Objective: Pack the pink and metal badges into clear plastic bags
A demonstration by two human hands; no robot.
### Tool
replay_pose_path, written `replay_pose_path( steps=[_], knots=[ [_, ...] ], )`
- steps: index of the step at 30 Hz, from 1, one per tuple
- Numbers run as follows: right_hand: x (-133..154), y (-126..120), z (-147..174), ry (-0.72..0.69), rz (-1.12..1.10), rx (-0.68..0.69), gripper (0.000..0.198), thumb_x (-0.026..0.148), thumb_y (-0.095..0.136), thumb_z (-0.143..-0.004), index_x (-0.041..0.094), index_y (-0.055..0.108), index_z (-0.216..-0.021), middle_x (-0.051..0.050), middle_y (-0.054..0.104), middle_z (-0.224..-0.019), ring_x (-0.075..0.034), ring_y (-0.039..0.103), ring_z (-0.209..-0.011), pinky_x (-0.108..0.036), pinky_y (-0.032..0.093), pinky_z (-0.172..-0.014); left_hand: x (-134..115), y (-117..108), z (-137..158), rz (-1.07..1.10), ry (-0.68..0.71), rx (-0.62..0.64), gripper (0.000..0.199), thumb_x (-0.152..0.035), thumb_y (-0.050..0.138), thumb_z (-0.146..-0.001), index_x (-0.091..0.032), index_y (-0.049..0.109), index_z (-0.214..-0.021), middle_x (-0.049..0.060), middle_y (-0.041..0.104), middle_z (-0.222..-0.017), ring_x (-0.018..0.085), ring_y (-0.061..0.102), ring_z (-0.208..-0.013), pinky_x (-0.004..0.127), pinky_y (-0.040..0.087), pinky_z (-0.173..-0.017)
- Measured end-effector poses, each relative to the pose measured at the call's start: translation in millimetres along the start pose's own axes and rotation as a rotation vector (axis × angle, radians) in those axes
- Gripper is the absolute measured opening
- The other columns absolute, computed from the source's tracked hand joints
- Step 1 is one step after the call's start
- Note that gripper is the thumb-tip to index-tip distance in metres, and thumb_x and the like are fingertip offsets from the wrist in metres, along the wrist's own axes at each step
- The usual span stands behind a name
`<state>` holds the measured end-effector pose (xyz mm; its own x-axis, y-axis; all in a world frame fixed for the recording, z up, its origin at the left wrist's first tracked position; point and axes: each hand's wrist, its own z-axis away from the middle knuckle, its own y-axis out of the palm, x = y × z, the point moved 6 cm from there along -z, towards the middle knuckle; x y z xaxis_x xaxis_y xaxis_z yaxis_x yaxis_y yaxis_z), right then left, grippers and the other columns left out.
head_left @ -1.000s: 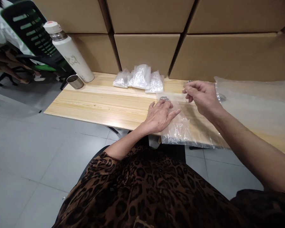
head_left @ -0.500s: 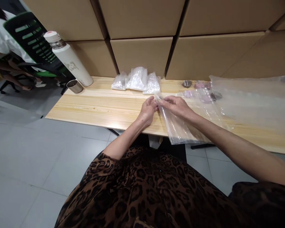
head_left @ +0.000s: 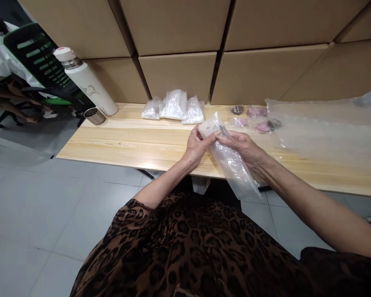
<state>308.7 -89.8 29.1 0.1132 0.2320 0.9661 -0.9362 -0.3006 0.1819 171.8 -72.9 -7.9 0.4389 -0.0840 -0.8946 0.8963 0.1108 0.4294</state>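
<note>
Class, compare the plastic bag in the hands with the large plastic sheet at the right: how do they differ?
The plastic bag is held by the left hand and right hand; the plastic sheet lies on the table. The bag is gathered narrow, while the sheet is spread wide. Both are translucent plastic.

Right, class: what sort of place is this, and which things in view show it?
Probably a packing or storage workroom: big cardboard boxes stand stacked behind a wooden table, clear plastic packets sit on it, and a plastic bag is held at its edge.
</note>
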Motion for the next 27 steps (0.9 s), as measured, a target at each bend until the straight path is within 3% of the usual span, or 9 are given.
replay_pose_path(
  steps=[2, 5, 10, 12, 16, 19, 21, 23, 27],
  knots=[
    [-2.6, -4.3, -1.2, 0.008, -0.039, -0.001, 0.052, 0.056, 0.1, -0.062, 0.022, 0.08, -0.095, -0.007, 0.081, -0.095, -0.025, 0.076, -0.09, -0.04, 0.063, -0.084, -0.1, 9.7, 2.0, 0.091, -0.019, 0.066, 0.048, -0.031, 0.098, -0.072, -0.018, 0.072, -0.11, 0.007, 0.079, -0.11, 0.021, 0.072, -0.11, 0.037, 0.054, -0.107],
    [-8.0, -9.2, -4.8, 0.021, -0.025, 0.026, 0.056, 0.062, 0.1, -0.057, 0.023, 0.078, -0.09, -0.007, 0.079, -0.091, -0.023, 0.073, -0.083, -0.037, 0.06, -0.078, 9.7, 21.8, 4.4, 0.234, -0.215, 0.156, 0.027, -0.026, 0.092, -0.079, -0.014, 0.075, -0.096, 0.007, 0.079, -0.094, 0.02, 0.075, -0.098, 0.039, 0.055, -0.108],
    [-0.1, -15.8, -5.9, -0.086, 0.181, 0.089, 0.054, 0.068, 0.09, -0.075, 0.023, 0.078, -0.103, -0.009, 0.078, -0.106, -0.026, 0.073, -0.103, -0.043, 0.059, -0.097, 9.5, 26.4, 6.5, 0.349, -0.319, 0.181, 0.013, -0.016, 0.084, -0.085, -0.013, 0.074, -0.093, 0.007, 0.077, -0.089, 0.016, 0.072, -0.09, 0.037, 0.058, -0.107],
    [8.5, -19.0, -3.1, -0.192, 0.357, 0.051, 0.053, 0.066, 0.084, -0.082, 0.023, 0.078, -0.111, -0.011, 0.076, -0.117, -0.029, 0.07, -0.112, -0.047, 0.057, -0.102, 7.6, 28.1, 7.0, 0.349, -0.315, 0.195, 0.015, -0.016, 0.084, -0.084, -0.012, 0.074, -0.095, 0.009, 0.077, -0.091, 0.018, 0.073, -0.094, 0.038, 0.058, -0.108],
    [22.8, -15.6, 15.5, -0.491, 0.925, -0.218, 0.061, 0.052, 0.071, -0.092, 0.02, 0.065, -0.143, -0.019, 0.065, -0.137, -0.039, 0.061, -0.128, -0.061, 0.053, -0.109, 10.8, 27.8, 4.2, 0.327, -0.265, 0.104, 0.017, -0.012, 0.081, -0.08, -0.012, 0.073, -0.095, 0.005, 0.077, -0.091, 0.019, 0.075, -0.097, 0.038, 0.058, -0.105],
    [10.0, 8.7, 28.9, -0.613, 1.284, -0.158, 0.069, 0.039, 0.058, -0.098, 0.012, 0.048, -0.161, -0.026, 0.059, -0.148, -0.045, 0.054, -0.138, -0.069, 0.047, -0.117, 15.3, 24.4, 3.0, 0.312, -0.214, -0.04, 0.017, -0.013, 0.082, -0.078, -0.015, 0.07, -0.09, 0.002, 0.074, -0.088, 0.019, 0.076, -0.1, 0.036, 0.057, -0.105],
    [-3.7, 18.9, 31.7, -0.614, 1.438, -0.103, 0.078, 0.033, 0.057, -0.095, 0.006, 0.039, -0.166, -0.031, 0.051, -0.157, -0.049, 0.052, -0.141, -0.073, 0.047, -0.115, 14.4, 25.6, 5.7, 0.326, -0.198, -0.06, 0.012, -0.018, 0.079, -0.084, -0.016, 0.068, -0.091, 0.003, 0.075, -0.093, 0.021, 0.075, -0.11, 0.037, 0.055, -0.108],
    [-12.8, 19.5, 29.7, -0.595, 1.523, -0.115, 0.082, 0.026, 0.055, -0.093, 0.003, 0.033, -0.169, -0.034, 0.046, -0.163, -0.052, 0.051, -0.141, -0.075, 0.049, -0.112, 8.6, 30.2, 10.9, 0.347, -0.19, 0.017, 0.013, -0.03, 0.071, -0.096, -0.017, 0.069, -0.099, 0.007, 0.076, -0.107, 0.023, 0.072, -0.124, 0.039, 0.055, -0.113],
    [-13.5, 8.6, 23.3, -0.647, 1.497, -0.143, 0.074, 0.017, 0.045, -0.098, 0.004, 0.034, -0.17, -0.031, 0.053, -0.16, -0.047, 0.055, -0.143, -0.071, 0.05, -0.116, -8.0, 32.2, 22.6, 0.283, -0.153, 0.2, 0.045, -0.062, 0.058, -0.104, -0.021, 0.068, -0.119, 0.012, 0.075, -0.124, 0.028, 0.068, -0.135, 0.046, 0.056, -0.114]
  ],
)
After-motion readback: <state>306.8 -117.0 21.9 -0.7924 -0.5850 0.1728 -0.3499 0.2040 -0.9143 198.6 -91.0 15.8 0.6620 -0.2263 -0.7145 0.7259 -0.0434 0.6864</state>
